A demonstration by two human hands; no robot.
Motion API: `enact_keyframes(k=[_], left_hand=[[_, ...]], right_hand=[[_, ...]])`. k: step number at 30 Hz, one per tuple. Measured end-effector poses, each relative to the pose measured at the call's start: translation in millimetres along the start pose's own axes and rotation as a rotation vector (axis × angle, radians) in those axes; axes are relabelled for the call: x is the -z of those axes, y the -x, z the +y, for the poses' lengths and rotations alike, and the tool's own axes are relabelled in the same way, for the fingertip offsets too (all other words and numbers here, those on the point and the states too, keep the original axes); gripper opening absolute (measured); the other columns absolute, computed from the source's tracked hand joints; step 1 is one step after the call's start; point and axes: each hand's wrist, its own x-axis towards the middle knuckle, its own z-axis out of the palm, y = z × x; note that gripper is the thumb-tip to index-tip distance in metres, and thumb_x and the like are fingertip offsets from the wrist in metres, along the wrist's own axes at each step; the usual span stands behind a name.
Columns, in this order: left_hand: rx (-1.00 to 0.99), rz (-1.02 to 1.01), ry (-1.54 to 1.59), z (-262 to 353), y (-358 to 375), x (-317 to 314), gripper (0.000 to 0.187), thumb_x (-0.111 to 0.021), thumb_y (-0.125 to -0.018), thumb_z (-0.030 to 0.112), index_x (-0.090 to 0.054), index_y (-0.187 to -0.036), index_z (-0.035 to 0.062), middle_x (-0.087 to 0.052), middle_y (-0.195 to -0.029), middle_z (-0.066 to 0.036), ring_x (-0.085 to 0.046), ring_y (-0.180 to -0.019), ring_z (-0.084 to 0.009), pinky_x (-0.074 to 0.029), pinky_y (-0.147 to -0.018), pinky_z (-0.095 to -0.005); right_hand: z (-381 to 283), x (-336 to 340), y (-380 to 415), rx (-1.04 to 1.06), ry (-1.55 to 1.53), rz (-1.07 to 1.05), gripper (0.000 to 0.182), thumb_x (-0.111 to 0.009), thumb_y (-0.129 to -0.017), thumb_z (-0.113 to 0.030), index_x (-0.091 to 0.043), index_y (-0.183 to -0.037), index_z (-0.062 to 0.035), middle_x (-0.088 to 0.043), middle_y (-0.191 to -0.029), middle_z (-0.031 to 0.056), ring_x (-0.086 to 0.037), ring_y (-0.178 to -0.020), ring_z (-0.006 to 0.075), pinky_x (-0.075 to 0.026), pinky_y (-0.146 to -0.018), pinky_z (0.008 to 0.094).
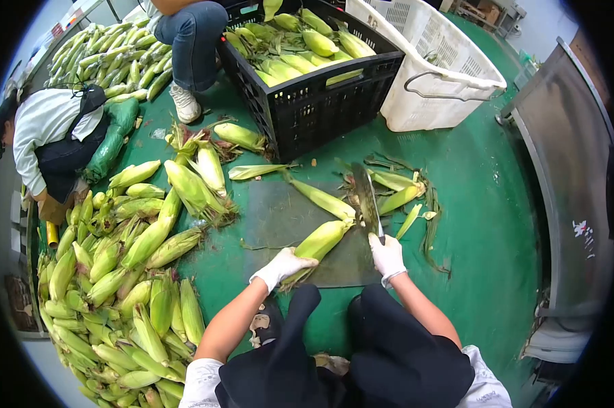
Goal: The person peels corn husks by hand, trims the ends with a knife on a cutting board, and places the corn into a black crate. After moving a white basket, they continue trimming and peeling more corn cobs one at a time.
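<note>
My left hand (284, 267), in a white glove, is closed around the silk end of an ear of corn (322, 239) in its green husk. The ear lies slantwise over a dark cutting board (273, 211) on the floor, its stem end pointing up and right. In my gloved right hand (387, 256) is the dark handle of a large knife (368, 204). The blade points away from me, just right of the ear's stem end and apart from it. A loose husk leaf (320, 197) lies across the board beyond the ear.
Cut husk pieces (402, 194) lie right of the board. A big pile of unhusked corn (116, 272) covers the floor at left. Beyond the board stand a black crate (320, 102) of corn and a white basket (422, 102). Two other people (62, 136) are at upper left; a metal cart (565, 177) stands at right.
</note>
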Motion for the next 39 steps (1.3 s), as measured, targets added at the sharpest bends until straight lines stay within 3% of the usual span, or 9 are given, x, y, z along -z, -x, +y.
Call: enact_keyframes(k=[4,8,14,22,24,27,31,33,39], left_hand=[[0.091,-0.035,0.133,10.5,25.4,0.1,0.065,-0.079,-0.070,0.044,-0.064,-0.106,-0.0077,-0.069,-0.096,-0.019,-0.067,-0.086,-0.0228,-0.052,-0.078,-0.0330],[0.269,-0.111,0.226,24.6,29.2,9.7,0.055,-0.080,-0.072,0.036,-0.066,-0.109,-0.0026,-0.069,-0.089,-0.012,-0.063,-0.080,-0.0178,-0.051,-0.071,-0.0311],[0.226,0.057,0.365,-18.1,124.3,84.1,0.050,-0.079,-0.075,0.029,-0.064,-0.110,-0.0050,-0.069,-0.094,-0.012,-0.063,-0.081,-0.0170,-0.049,-0.074,-0.0279],[0.538,1.285,-1.110,-102.9,336.7,214.0,0.058,-0.077,-0.071,0.014,-0.052,-0.122,0.0015,-0.059,-0.113,-0.024,-0.056,-0.106,-0.0356,-0.044,-0.093,-0.0457],[0.224,1.652,-1.076,-99.5,304.6,229.1,0.054,-0.073,-0.071,0.010,-0.053,-0.121,0.0019,-0.052,-0.123,-0.022,-0.047,-0.118,-0.0337,-0.036,-0.101,-0.0468],[-0.291,1.597,-0.810,-76.7,179.2,221.9,0.049,-0.064,-0.077,0.005,-0.053,-0.124,0.0022,-0.053,-0.123,-0.020,-0.047,-0.117,-0.0338,-0.034,-0.103,-0.0456],[0.293,1.322,-0.071,-50.4,-11.3,235.1,0.061,-0.072,-0.079,0.036,-0.056,-0.120,-0.0067,-0.065,-0.105,-0.021,-0.063,-0.091,-0.0335,-0.049,-0.084,-0.0392],[0.098,0.938,0.937,-98.8,-83.1,225.3,0.054,-0.078,-0.073,0.025,-0.060,-0.111,-0.0080,-0.067,-0.104,-0.016,-0.063,-0.088,-0.0264,-0.051,-0.080,-0.0369],[-0.283,1.077,0.956,-55.1,-26.6,166.4,0.038,-0.072,-0.076,0.006,-0.057,-0.109,-0.0040,-0.067,-0.097,-0.011,-0.064,-0.080,-0.0207,-0.051,-0.074,-0.0322]], right_hand=[[-47.2,5.7,40.6,0.200,-0.108,0.071,0.032,-0.064,-0.088,-0.027,-0.058,-0.078,0.0025,-0.051,-0.054,0.0055,-0.042,-0.049,0.0108,-0.039,-0.048,0.0324],[25.1,-28.4,37.7,-0.045,0.381,-0.172,0.046,-0.060,-0.085,-0.045,-0.065,-0.084,0.0007,-0.064,-0.081,0.0277,-0.065,-0.082,0.0420,-0.051,-0.073,0.0460],[0.8,16.2,17.4,-0.107,0.370,-0.108,0.042,-0.056,-0.084,-0.042,-0.069,-0.085,-0.0029,-0.066,-0.083,0.0254,-0.065,-0.082,0.0406,-0.050,-0.073,0.0468],[14.4,52.9,-14.1,0.051,0.141,0.171,0.025,-0.061,-0.087,-0.018,-0.057,-0.073,0.0026,-0.057,-0.060,0.0103,-0.050,-0.054,0.0151,-0.043,-0.055,0.0369],[-2.6,32.5,8.4,0.158,0.119,0.083,0.026,-0.062,-0.085,-0.018,-0.055,-0.071,0.0036,-0.056,-0.058,0.0129,-0.051,-0.053,0.0163,-0.044,-0.055,0.0379],[21.8,-20.1,23.3,0.132,0.130,-0.088,0.030,-0.066,-0.079,-0.025,-0.059,-0.070,0.0031,-0.057,-0.057,0.0090,-0.050,-0.056,0.0118,-0.044,-0.056,0.0366],[-23.8,-34.3,60.0,-0.098,0.299,-0.291,0.033,-0.068,-0.078,-0.031,-0.062,-0.073,0.0015,-0.061,-0.061,0.0082,-0.054,-0.059,0.0111,-0.047,-0.059,0.0335],[-12.7,-25.5,62.2,-0.055,0.253,-0.331,0.034,-0.069,-0.078,-0.031,-0.060,-0.071,0.0012,-0.060,-0.058,0.0078,-0.056,-0.055,0.0117,-0.047,-0.056,0.0324],[-4.1,22.5,65.7,-0.076,0.156,-0.218,0.031,-0.068,-0.079,-0.025,-0.056,-0.066,0.0004,-0.052,-0.053,0.0046,-0.046,-0.056,0.0053,-0.043,-0.052,0.0303]])
